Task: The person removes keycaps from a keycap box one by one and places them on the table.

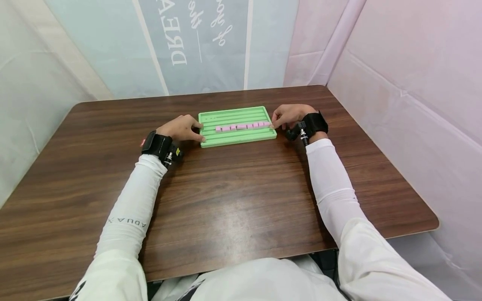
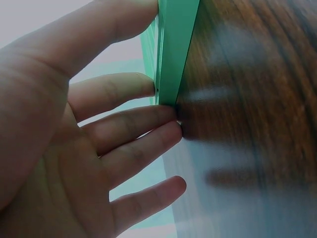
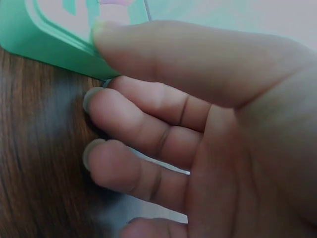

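Observation:
A light green grooved tray [image 1: 233,140] lies on the table, with several small pink blocks [image 1: 241,126] in a row along one of its middle grooves. At its left end, my left hand [image 1: 181,128] grips the edge, the thumb at the rim and fingertips against the end; in the left wrist view the little finger [image 2: 148,201] stands apart from the tray. My right hand [image 1: 290,116] holds the right end. Its thumb [image 3: 143,47] lies over the rim near the last pink block, and the other fingers [image 3: 116,111] are curled beside and below the edge.
The brown wood-grain table [image 1: 233,200] extends around the tray. Behind it hangs a printed blue-grey curtain [image 1: 211,50], and a pale sheet [image 1: 414,83] hangs at the right. Each wrist wears a black strap with a small camera.

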Demonstrator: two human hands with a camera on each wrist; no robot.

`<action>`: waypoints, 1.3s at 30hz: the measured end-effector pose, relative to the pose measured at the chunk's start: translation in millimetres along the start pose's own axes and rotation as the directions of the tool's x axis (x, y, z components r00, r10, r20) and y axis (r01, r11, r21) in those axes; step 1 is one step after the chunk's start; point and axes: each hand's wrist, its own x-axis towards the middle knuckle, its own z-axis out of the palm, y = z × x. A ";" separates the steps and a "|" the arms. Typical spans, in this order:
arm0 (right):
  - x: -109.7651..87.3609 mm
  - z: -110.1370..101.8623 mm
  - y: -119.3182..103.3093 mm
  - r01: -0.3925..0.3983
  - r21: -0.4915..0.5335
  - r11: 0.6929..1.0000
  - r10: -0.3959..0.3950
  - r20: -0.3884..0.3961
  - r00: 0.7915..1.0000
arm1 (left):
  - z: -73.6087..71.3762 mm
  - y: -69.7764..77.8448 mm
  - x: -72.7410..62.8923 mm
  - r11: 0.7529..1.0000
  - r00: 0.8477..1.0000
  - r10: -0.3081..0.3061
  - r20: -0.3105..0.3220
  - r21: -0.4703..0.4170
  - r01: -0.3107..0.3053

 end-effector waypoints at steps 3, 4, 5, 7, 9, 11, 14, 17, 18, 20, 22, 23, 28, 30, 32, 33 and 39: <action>1.1 -0.2 -1.5 -0.004 -0.002 1.000 0.004 0.008 1.000 | -0.1 -0.1 -1.1 1.000 1.000 -0.005 -0.002 -0.005 0.005; 1.2 -0.1 -1.9 -0.001 -0.002 1.000 0.001 0.010 1.000 | 0.0 -0.6 -1.0 1.000 1.000 -0.006 -0.004 -0.003 0.006; 1.3 -0.1 -2.2 0.002 -0.002 1.000 -0.002 0.012 1.000 | -0.1 -0.6 -1.6 1.000 1.000 -0.008 -0.005 -0.002 0.008; 0.1 0.9 -3.9 0.012 -0.010 1.000 -0.012 0.016 1.000 | 0.2 -0.9 -2.5 1.000 1.000 -0.010 -0.004 -0.003 0.010; -0.2 1.8 -4.5 0.019 -0.014 1.000 -0.019 0.015 1.000 | 1.1 -1.6 -3.2 1.000 1.000 -0.010 -0.002 0.004 0.010; -0.7 1.4 -5.0 0.020 -0.012 1.000 -0.020 0.011 1.000 | 0.7 -1.4 -3.7 1.000 1.000 -0.010 0.000 0.012 0.010; -1.1 0.9 -5.8 0.019 -0.014 1.000 -0.019 0.010 1.000 | 0.2 -0.9 -4.3 1.000 1.000 -0.010 0.002 0.018 0.010; -1.0 0.7 -6.6 0.020 -0.016 1.000 -0.020 0.014 1.000 | -0.1 0.0 -4.8 1.000 1.000 -0.014 0.004 0.016 0.014; -0.7 0.6 -6.7 0.021 -0.022 1.000 -0.020 0.017 1.000 | -0.1 0.6 -5.1 1.000 1.000 -0.012 0.005 0.018 0.012; -0.2 0.6 -6.6 0.022 -0.027 0.999 -0.022 0.023 0.999 | 0.0 1.7 -5.8 1.000 1.000 -0.014 0.009 0.020 0.014; 0.3 0.5 -6.3 0.022 -0.029 0.999 -0.021 0.033 0.999 | 0.3 2.3 -6.1 1.000 1.000 -0.013 0.011 0.022 0.013; 0.4 0.3 -6.1 0.021 -0.031 0.999 -0.020 0.038 0.999 | 0.4 2.4 -6.3 1.000 1.000 -0.013 0.011 0.023 0.013; -0.4 0.7 -6.9 0.021 -0.032 0.999 -0.019 0.059 0.998 | 0.5 2.9 -5.8 0.999 1.000 -0.020 0.014 0.046 0.019; -0.8 1.2 -7.1 0.023 -0.028 0.999 -0.021 0.064 0.998 | 0.1 3.9 -5.7 0.998 1.000 -0.019 0.017 0.057 0.018; -1.6 1.7 -7.2 0.021 -0.025 0.999 -0.019 0.060 0.998 | -0.5 4.9 -5.7 0.998 1.000 -0.018 0.020 0.062 0.016; -1.5 1.6 -7.0 0.021 -0.023 1.000 -0.019 0.061 0.998 | -0.9 5.5 -5.9 0.998 1.000 -0.017 0.021 0.063 0.016; -2.4 2.4 -7.5 0.009 -0.019 1.000 -0.008 0.053 0.999 | -1.6 6.0 -9.2 0.998 1.000 -0.004 0.006 0.055 0.004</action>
